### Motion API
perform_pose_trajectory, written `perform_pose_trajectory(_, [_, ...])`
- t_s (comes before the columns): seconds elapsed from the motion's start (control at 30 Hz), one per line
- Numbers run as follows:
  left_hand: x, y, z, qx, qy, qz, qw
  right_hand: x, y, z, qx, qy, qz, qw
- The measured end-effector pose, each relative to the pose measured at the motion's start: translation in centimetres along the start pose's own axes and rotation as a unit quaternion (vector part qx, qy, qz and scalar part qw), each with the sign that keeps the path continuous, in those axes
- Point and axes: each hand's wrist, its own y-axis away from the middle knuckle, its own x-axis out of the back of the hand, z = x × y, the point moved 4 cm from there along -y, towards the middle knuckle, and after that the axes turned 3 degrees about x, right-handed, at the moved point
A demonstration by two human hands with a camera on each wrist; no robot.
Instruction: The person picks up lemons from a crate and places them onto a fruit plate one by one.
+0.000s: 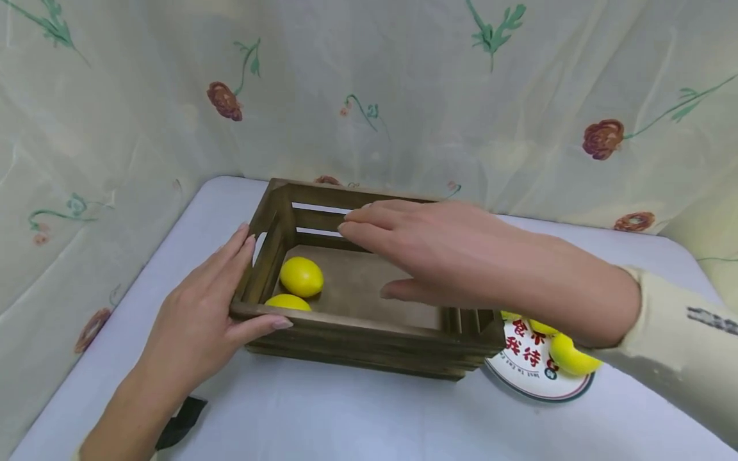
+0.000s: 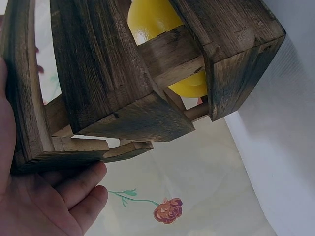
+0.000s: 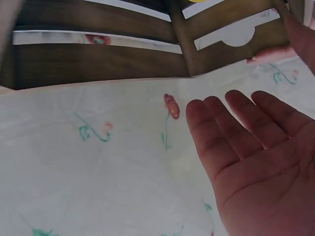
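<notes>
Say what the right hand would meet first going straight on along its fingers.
The right hand would probably meet the crate near its back left corner. Depth is unclear; if high enough, it would pass over to the cloth.

Red Chinese characters (image 1: 521, 344) on a white plate (image 1: 533, 387)
食, 我 and 待 can be read; a fourth is partly hidden. The curved Latin lettering (image 1: 521, 367) below is too small to read.
</notes>
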Motion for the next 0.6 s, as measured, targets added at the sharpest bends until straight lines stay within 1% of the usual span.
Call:
perform_pose_trajectory(0.17, [-0.1,0.0,-0.1,-0.003,-0.001,0.002,1.0,-1.1,-3.2,0.1,-0.009,0.005,-0.057,0.9983])
perform_pose_trajectory(0.33, [-0.1,0.1,-0.3,-0.003,0.001,0.004,1.0,-3.1,-6.3,0.1,-0.006,0.018,-0.1,0.9948])
perform_pose_trajectory(0.47, [-0.2,0.2,-0.4,-0.008,0.0,0.011,0.9999,-4.4,-8.4,0.1,-0.002,0.033,-0.118,0.9925])
perform_pose_trajectory(0.6, [-0.3,0.2,-0.5,-0.016,0.0,0.016,0.9997,-5.5,-9.9,0.4,-0.003,0.038,-0.118,0.9923])
